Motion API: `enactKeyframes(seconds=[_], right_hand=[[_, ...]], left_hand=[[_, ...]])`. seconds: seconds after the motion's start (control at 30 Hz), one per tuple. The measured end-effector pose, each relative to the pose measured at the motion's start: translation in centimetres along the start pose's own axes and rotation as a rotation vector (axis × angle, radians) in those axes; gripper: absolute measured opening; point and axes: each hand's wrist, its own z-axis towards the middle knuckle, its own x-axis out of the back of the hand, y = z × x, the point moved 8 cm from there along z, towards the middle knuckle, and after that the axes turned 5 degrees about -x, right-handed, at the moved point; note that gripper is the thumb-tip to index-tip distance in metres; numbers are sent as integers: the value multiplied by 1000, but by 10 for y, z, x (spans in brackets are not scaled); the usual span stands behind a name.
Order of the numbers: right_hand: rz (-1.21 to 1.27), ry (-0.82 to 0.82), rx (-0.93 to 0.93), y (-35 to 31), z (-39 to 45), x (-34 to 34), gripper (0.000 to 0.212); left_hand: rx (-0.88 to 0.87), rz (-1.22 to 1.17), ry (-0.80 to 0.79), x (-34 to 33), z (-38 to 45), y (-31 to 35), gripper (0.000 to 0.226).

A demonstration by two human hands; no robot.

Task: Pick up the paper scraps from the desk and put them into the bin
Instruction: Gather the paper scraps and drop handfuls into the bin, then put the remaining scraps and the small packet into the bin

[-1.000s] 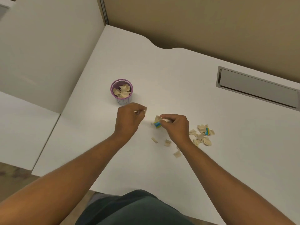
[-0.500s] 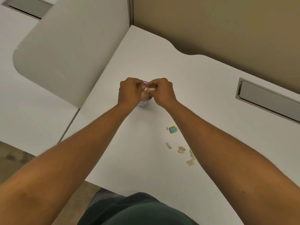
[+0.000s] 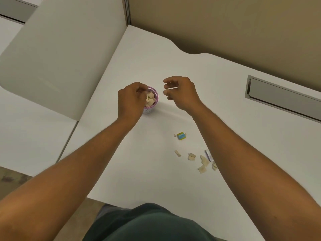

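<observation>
Head view. The white desk [image 3: 173,70] carries a small purple mesh bin [image 3: 155,94], which stands upright near the desk's left part. The bin holds a heap of beige paper scraps [image 3: 150,100] that reaches about to its rim.

The left hand [image 3: 131,100] is positioned over the left edge of the bin and covers part of the rim. Its fingers [image 3: 141,92] are curled and bunched together above the opening, fingertips pointing down at the scraps inside. Whether a scrap is pinched between the fingertips cannot be determined, as the area is blurred.

The right hand [image 3: 181,92] hovers just right of the bin, apart from it. Its fingers [image 3: 169,80] are loosely spread and slightly curled, with clear gaps between thumb and fingers. Nothing is held in this hand.

Loose paper scraps [image 3: 202,161] lie on the desk closer to the person, under and beside the right forearm, well apart from the bin. Some of these pieces touch or overlap; one piece [image 3: 177,153] lies separately to the left of the group. A small blue-and-yellow block [image 3: 181,136] lies between the bin and this group, with a tiny scrap [image 3: 174,135] just beside its left edge.

A grey recessed cable tray [image 3: 283,98] is set into the desk at the far right.
</observation>
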Motion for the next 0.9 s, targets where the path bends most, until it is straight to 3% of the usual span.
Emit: enactKeyframes(seconds=[0.2, 0.4, 0.5, 0.7, 0.9], right_hand=[[-216, 107, -208, 127, -55, 85, 25], [-438, 122, -353, 223, -112, 104, 33], [-501, 114, -341, 239, -123, 89, 46], [-644, 56, -251, 247, -130, 63, 28], [-603, 155, -162, 216, -102, 67, 36]], left_hand=[[-234, 76, -338, -67, -55, 15, 14], [-360, 372, -704, -151, -114, 2, 36], [-370, 522, -753, -176, -126, -3, 45], [-451, 760, -725, -203, -128, -2, 34], [-399, 723, -749, -219, -123, 5, 47]])
